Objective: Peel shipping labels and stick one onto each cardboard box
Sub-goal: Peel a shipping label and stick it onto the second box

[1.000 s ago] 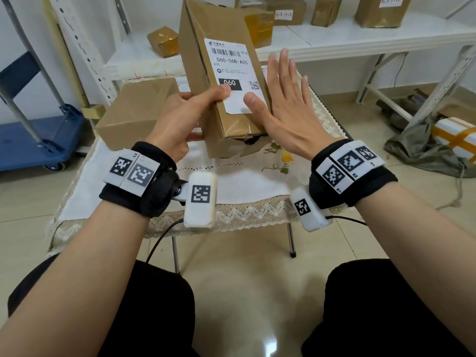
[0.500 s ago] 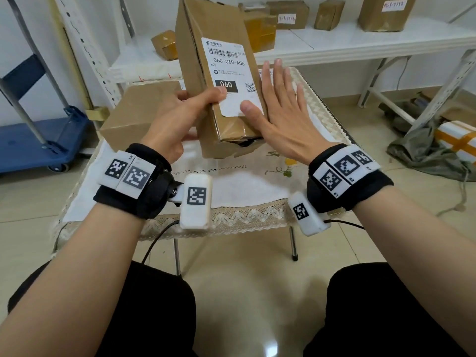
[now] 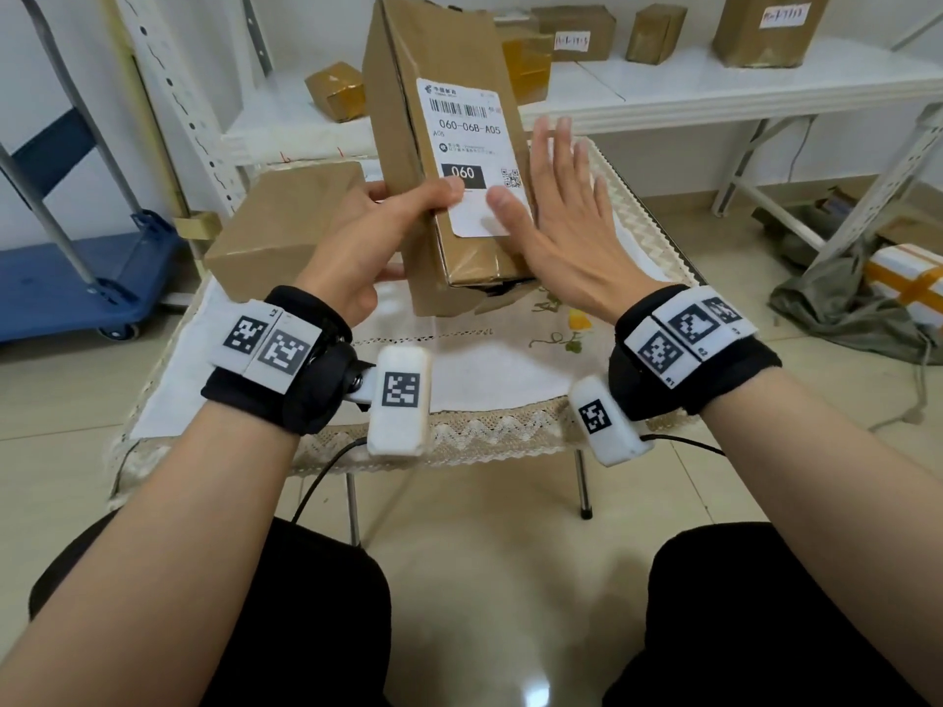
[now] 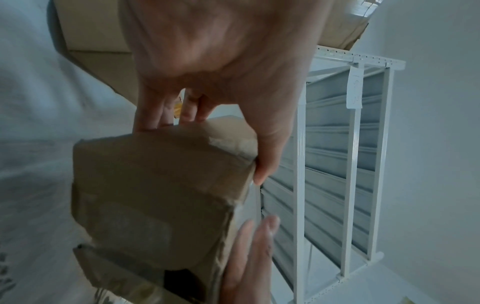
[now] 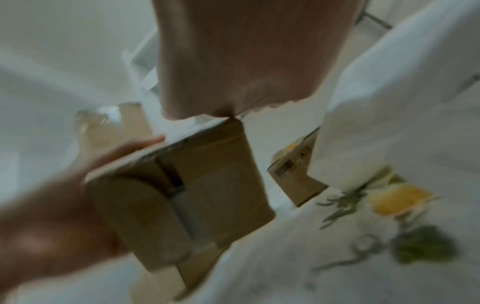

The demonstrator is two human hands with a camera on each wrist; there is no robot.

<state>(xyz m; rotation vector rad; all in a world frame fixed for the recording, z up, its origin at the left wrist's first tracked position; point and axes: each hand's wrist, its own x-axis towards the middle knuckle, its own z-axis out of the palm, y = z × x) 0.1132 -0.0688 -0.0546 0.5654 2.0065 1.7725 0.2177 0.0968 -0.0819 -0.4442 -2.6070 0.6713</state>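
Observation:
A tall brown cardboard box point(image 3: 408, 145) is held tilted above the small table. A white shipping label point(image 3: 472, 155) with a barcode and "060" is stuck on its facing side. My left hand point(image 3: 367, 232) grips the box from the left, thumb on the label's lower edge; the left wrist view shows its fingers curled round the box point(image 4: 161, 195). My right hand point(image 3: 561, 216) lies flat with straight fingers along the box's right side, thumb on the label. The blurred right wrist view shows the box point(image 5: 207, 185) from below.
A second plain cardboard box point(image 3: 286, 222) lies on the table's left part, on a white lace cloth point(image 3: 459, 369). Several labelled boxes stand on the white shelf point(image 3: 714, 89) behind. A blue cart point(image 3: 66, 278) is at the left, parcels on the floor at right.
The box has been raised a little and tilted more upright. My right hand's flat fingers have slid along the box's right side while the left hand kept its grip.

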